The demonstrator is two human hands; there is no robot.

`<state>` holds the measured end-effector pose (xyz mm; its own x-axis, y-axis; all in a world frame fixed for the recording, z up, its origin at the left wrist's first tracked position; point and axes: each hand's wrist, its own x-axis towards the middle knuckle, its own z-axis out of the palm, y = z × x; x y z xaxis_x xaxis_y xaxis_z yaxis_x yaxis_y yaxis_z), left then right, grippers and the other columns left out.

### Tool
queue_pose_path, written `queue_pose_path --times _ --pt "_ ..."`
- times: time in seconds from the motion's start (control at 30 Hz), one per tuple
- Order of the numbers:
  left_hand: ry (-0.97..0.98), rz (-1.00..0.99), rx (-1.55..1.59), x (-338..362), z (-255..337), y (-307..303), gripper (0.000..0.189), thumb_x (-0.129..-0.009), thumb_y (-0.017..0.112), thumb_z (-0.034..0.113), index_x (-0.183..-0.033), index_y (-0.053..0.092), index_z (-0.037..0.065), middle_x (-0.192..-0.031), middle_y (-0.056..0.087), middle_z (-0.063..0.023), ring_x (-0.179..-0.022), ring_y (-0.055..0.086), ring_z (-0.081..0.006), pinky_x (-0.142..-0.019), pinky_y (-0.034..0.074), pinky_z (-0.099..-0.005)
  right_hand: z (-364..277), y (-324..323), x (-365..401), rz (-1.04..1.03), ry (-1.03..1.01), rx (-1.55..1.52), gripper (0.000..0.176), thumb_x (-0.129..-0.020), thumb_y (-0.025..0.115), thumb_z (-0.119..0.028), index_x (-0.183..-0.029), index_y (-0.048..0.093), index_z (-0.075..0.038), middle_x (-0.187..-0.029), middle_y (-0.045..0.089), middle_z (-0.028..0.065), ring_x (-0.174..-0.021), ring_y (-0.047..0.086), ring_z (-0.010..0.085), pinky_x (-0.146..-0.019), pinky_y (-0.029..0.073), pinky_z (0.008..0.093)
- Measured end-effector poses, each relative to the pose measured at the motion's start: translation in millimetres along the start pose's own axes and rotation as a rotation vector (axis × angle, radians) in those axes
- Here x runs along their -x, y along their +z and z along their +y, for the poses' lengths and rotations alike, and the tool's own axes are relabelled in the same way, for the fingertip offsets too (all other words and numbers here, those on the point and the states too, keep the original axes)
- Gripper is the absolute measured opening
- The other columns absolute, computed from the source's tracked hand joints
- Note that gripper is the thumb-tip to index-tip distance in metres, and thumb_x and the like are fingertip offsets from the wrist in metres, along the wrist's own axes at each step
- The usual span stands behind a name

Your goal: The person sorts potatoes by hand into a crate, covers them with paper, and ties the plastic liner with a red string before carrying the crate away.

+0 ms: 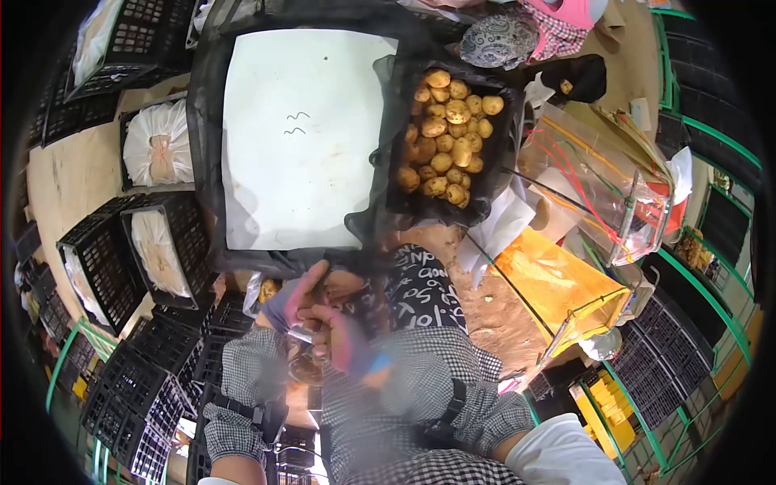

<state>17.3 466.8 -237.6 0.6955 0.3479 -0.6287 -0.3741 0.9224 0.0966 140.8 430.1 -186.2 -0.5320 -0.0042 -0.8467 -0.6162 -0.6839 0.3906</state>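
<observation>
Both hands are close together in front of my body, just below the near edge of the white-covered tray. My left hand (pixel 297 301) has one finger stretched up toward that edge and the others bent. Beside and below it, my right hand (pixel 338 339) has its fingers curled in and nearly touches the left. A small shiny spot shows between them, but blur hides what it is. Blue-purple material covers part of each hand, with checked sleeves above the wrists. A white sheet (pixel 303 145) with two dark squiggles lies in the black-lined tray (pixel 206 162).
Right of the sheet, a black-lined crate (pixel 501 162) holds many potatoes (pixel 457 113). An orange bag (pixel 550 283) and clear plastic hang on a wire frame. Black crates (pixel 166 250) line the left. Another person's patterned cap (pixel 499 40) shows at the top.
</observation>
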Motion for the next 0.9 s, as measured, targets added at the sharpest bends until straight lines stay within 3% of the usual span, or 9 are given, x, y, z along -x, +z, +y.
queue_pose_path --times 0.13,0.17,0.27,0.4,0.5,0.63,0.8,0.83,0.9 --pt "0.026 -0.008 -0.559 38.8 -30.2 -88.7 0.087 -0.088 0.065 0.011 -0.152 0.007 0.005 -0.153 0.026 -0.0221 -0.14 0.032 -0.0309 -0.116 0.023 -0.041 5.6 -36.6 -2.3 0.066 -0.03 0.105 0.023 -0.089 0.061 -0.018 -0.107 0.063 -0.006 -0.09 0.06 0.0028 -0.061 0.05 0.0104 -0.053 0.042 0.0231" --pt "0.062 0.13 -0.305 43.4 -51.3 -93.4 0.074 -0.087 0.068 0.021 -0.146 0.028 -0.001 -0.141 0.045 -0.018 -0.128 0.046 -0.0257 -0.109 0.035 -0.0363 6.0 -39.6 7.2 0.096 -0.11 0.183 0.025 -0.089 0.062 -0.021 -0.109 0.063 -0.006 -0.094 0.062 0.0042 -0.063 0.052 0.0119 -0.055 0.044 0.0252" --pt "-0.104 0.723 -0.373 68.1 -29.4 -47.9 0.057 -0.089 0.067 0.025 -0.134 0.047 -0.003 -0.12 0.061 -0.0126 -0.108 0.056 -0.0208 -0.095 0.043 -0.0321 4.3 -38.3 13.3 0.179 -0.058 0.251 0.041 -0.091 0.059 -0.042 -0.108 0.062 -0.006 -0.093 0.061 0.0039 -0.06 0.051 0.0105 -0.051 0.041 0.0255" --pt "-0.354 0.839 -0.984 92.2 6.5 9.9 0.046 -0.094 0.06 0.03 -0.125 0.054 -0.004 -0.106 0.063 -0.0054 -0.092 0.057 -0.0135 -0.081 0.045 -0.0286 17.3 -24.5 -12.4 0.058 0.109 0.064 0.047 -0.091 0.057 -0.052 -0.107 0.061 -0.007 -0.087 0.059 0.0027 -0.057 0.047 0.0075 -0.048 0.038 0.0233" --pt "0.131 0.835 -0.809 105.7 -47.5 -34.3 0.038 -0.096 0.054 0.03 -0.117 0.058 -0.002 -0.101 0.063 -0.007 -0.094 0.058 -0.0158 -0.084 0.046 -0.0299 14.0 -5.7 -30.8 -0.154 0.193 0.01 0.04 -0.093 0.058 -0.046 -0.105 0.061 -0.009 -0.082 0.056 -0.0002 -0.054 0.042 0.0052 -0.047 0.035 0.0221" --pt "0.116 0.845 -0.447 113.3 -16.8 -36.4 0.039 -0.096 0.054 0.028 -0.123 0.055 0.0 -0.113 0.061 -0.0127 -0.105 0.058 -0.0204 -0.09 0.046 -0.0303 17.2 1.3 -45.5 -0.085 0.253 0.137 0.03 -0.098 0.052 -0.037 -0.108 0.061 -0.01 -0.064 0.052 -0.0033 -0.047 0.039 0.0066 -0.043 0.035 0.0237" --pt "-0.072 -0.116 0.336 69.9 -46.0 -112.4 0.087 -0.092 0.057 0.048 -0.15 0.014 -0.001 -0.142 0.037 -0.0263 -0.129 0.044 -0.032 -0.101 0.044 -0.0398 22.1 -21.1 -44.7 -0.173 0.315 -0.011 0.026 -0.101 0.047 -0.029 -0.114 0.058 -0.01 -0.071 0.058 -0.0018 -0.052 0.052 0.0088 -0.045 0.043 0.0222" --pt "0.144 -0.503 0.406 43.0 -70.5 -124.3 0.089 -0.092 0.056 0.049 -0.15 0.01 -0.001 -0.144 0.036 -0.0276 -0.129 0.045 -0.0332 -0.1 0.045 -0.041 19.8 -28.0 -46.4 -0.192 0.287 0.02 0.026 -0.101 0.047 -0.029 -0.116 0.057 -0.009 -0.073 0.06 -0.0014 -0.053 0.055 0.0095 -0.046 0.046 0.0219" --pt "0.1 -0.368 0.284 39.2 -57.8 -114.1 0.073 -0.093 0.058 0.032 -0.148 0.02 0.001 -0.137 0.042 -0.0245 -0.116 0.052 -0.0282 -0.096 0.045 -0.0388 14.9 -37.6 -44.7 -0.304 0.24 -0.112 0.03 -0.101 0.048 -0.029 -0.12 0.055 -0.007 -0.083 0.063 0.0014 -0.066 0.061 0.0126 -0.049 0.051 0.0241"
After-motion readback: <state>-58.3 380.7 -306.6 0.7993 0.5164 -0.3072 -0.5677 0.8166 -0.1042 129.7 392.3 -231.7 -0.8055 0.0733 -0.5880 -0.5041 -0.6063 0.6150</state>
